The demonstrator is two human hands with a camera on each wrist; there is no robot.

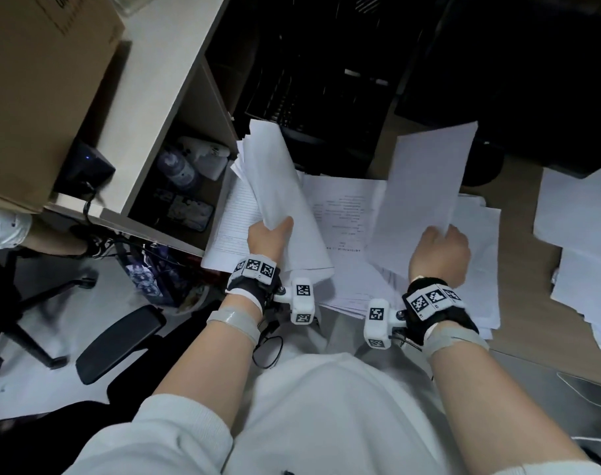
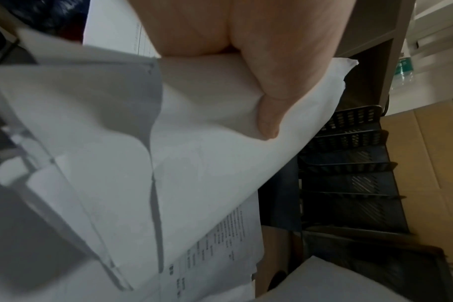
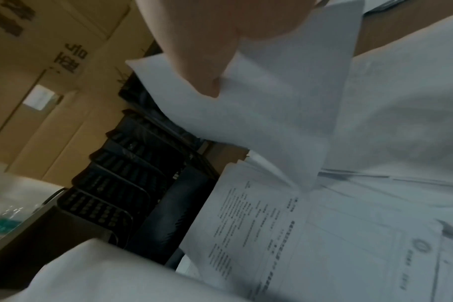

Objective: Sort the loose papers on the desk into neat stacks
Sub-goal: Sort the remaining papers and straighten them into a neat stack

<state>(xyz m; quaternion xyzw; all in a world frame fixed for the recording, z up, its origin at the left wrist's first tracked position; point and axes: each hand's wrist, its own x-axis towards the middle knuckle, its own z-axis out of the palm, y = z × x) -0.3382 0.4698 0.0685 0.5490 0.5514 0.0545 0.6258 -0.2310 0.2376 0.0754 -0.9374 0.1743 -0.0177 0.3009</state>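
Observation:
My left hand (image 1: 270, 233) grips a thick bundle of white sheets (image 1: 278, 186), lifted above the desk; in the left wrist view my thumb (image 2: 269, 114) presses on the bundle (image 2: 207, 155). My right hand (image 1: 441, 250) pinches a single white sheet (image 1: 425, 193), raised and tilted; the right wrist view shows that sheet (image 3: 272, 114) under my thumb (image 3: 202, 67). Below both lies a loose spread of printed papers (image 1: 343, 214) on the desk, also seen as printed pages (image 3: 285, 228).
Another untidy paper pile (image 1: 580, 241) lies at the right on the brown desk (image 1: 521, 269). Black tiered file trays (image 1: 312, 80) stand behind the papers. A shelf unit (image 1: 175, 108) with a cardboard box (image 1: 35, 80) is at the left, an office chair (image 1: 117, 341) below.

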